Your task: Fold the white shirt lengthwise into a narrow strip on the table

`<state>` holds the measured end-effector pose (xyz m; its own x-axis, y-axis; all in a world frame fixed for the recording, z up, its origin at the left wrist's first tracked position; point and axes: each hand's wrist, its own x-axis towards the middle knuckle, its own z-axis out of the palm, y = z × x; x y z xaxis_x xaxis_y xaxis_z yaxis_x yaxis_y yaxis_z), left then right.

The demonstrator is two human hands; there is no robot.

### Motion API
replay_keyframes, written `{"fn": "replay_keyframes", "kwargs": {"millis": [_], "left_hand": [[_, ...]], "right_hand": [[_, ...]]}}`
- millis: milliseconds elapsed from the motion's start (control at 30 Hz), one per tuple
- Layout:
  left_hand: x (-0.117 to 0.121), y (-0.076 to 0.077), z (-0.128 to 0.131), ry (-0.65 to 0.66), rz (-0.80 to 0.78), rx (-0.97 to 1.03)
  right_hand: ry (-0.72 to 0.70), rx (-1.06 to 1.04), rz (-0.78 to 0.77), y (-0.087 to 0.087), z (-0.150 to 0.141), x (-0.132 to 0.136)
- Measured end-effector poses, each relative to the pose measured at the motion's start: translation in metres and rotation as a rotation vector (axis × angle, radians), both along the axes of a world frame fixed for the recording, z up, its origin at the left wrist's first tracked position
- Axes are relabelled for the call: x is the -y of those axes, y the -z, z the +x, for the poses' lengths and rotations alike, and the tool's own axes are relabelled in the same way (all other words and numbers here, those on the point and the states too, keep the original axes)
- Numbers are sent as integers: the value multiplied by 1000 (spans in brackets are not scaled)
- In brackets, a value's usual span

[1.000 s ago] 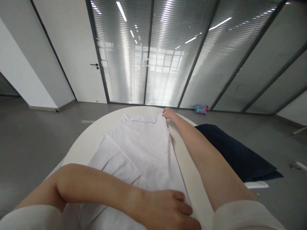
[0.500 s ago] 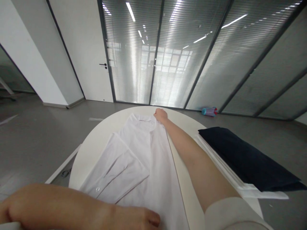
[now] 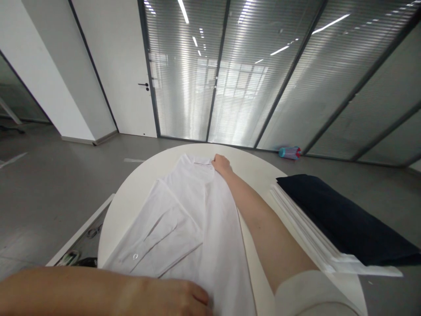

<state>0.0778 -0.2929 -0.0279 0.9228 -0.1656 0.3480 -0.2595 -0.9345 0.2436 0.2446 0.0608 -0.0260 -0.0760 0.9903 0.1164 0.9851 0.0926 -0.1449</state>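
A white shirt point(image 3: 194, 219) lies lengthwise on the round white table point(image 3: 131, 197), its collar at the far end and a folded sleeve with a cuff button on the left. My right hand point(image 3: 221, 165) reaches to the far end and pinches the shirt's right edge by the collar, fingers closed on the cloth. My left hand point(image 3: 171, 298) lies at the near end on the shirt's hem, fingers curled against the fabric at the bottom of the view.
A stack of folded white cloth point(image 3: 315, 245) with a dark navy garment point(image 3: 342, 219) on top sits at the table's right. A blue and pink bottle point(image 3: 289, 152) lies on the grey floor by the glass wall. Small items lie on the floor under the table's left edge.
My right hand has drawn the shirt's right edge leftward over the middle, narrowing the shirt. My left hand has slid back toward me along the hem. The view has shifted right.
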Motion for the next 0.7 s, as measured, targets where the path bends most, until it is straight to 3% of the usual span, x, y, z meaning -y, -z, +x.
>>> {"fn": "replay_keyframes", "kwargs": {"millis": [300,433,533,700], "left_hand": [[6,8,-3,-97,45,-39],[8,8,-5,-192,-17,-36],[9,0,-7,-193,-26,-69],[13,-30,-16,-268,52,-177]], "right_hand": [[-116,2,124,5,6,9],[-176,38,45,6,1,19],[-114,-32,12,2,-3,30],[-88,-94,-66,4,9,51]]}}
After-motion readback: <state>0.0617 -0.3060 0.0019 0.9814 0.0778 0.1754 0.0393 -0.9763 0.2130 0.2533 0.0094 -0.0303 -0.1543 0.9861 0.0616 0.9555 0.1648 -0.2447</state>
